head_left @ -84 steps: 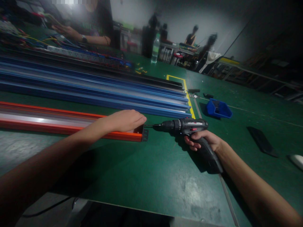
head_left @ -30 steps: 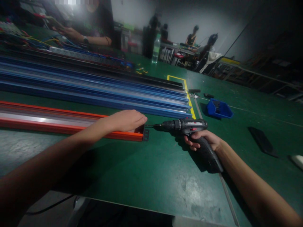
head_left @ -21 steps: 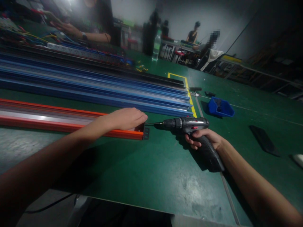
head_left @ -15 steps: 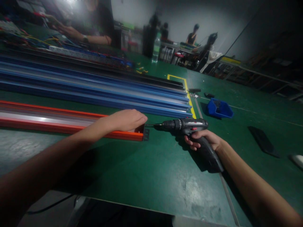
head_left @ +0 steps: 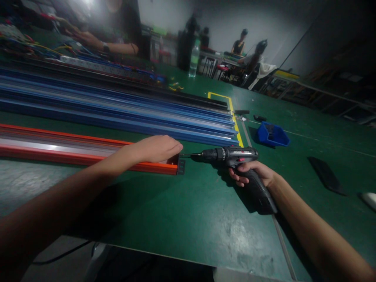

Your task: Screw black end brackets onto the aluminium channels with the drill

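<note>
An orange metal channel point(head_left: 152, 168) lies on the green table, with a black end cap point(head_left: 181, 166) at its right end. My left hand point(head_left: 160, 149) rests over the channel near that end, its fingers pressed together and partly hidden; whether it grips the channel's edge cannot be made out. My right hand point(head_left: 252, 172) is wrapped round the handle of a black cordless drill point(head_left: 241, 154). The drill lies level and points left, its thin bit reaching the end cap beside my left fingertips.
Blue channels point(head_left: 176, 127) lie behind the orange one. To the right are a blue bin point(head_left: 272, 135) with dark parts and a flat black object point(head_left: 326, 176). A plastic bottle point(head_left: 194, 58) stands farther back. A person's arm point(head_left: 117, 47) is beyond the wires.
</note>
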`<state>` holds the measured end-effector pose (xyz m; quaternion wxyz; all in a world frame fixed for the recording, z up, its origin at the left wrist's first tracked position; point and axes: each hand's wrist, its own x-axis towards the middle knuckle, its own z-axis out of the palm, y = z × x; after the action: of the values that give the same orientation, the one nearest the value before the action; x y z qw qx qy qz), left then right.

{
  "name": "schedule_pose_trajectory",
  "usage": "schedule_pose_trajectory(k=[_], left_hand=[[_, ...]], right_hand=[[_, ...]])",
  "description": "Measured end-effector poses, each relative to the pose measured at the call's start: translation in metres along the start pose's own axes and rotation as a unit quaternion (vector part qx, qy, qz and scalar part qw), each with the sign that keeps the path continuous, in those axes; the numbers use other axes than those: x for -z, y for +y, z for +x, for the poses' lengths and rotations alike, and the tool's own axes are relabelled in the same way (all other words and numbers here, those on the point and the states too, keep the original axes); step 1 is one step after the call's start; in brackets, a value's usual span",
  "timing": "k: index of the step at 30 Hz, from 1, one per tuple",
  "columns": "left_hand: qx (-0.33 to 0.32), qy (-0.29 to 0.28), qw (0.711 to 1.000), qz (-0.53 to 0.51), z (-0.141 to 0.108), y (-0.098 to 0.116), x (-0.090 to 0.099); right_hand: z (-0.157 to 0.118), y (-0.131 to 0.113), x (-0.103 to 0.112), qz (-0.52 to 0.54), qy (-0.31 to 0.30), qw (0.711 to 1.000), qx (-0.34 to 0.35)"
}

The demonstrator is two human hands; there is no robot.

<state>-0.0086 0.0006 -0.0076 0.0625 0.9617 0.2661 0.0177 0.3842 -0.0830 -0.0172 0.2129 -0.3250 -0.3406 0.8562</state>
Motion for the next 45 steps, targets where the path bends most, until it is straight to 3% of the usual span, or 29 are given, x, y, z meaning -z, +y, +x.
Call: schedule_pose_trajectory(k=[45], left_hand=[[-0.012,0.009,1.0,0.005,0.001,-0.0036,-0.0049]], right_hand=[[-0.0004,0.002,0.0015,-0.014,0.007,1.0,0.007]])
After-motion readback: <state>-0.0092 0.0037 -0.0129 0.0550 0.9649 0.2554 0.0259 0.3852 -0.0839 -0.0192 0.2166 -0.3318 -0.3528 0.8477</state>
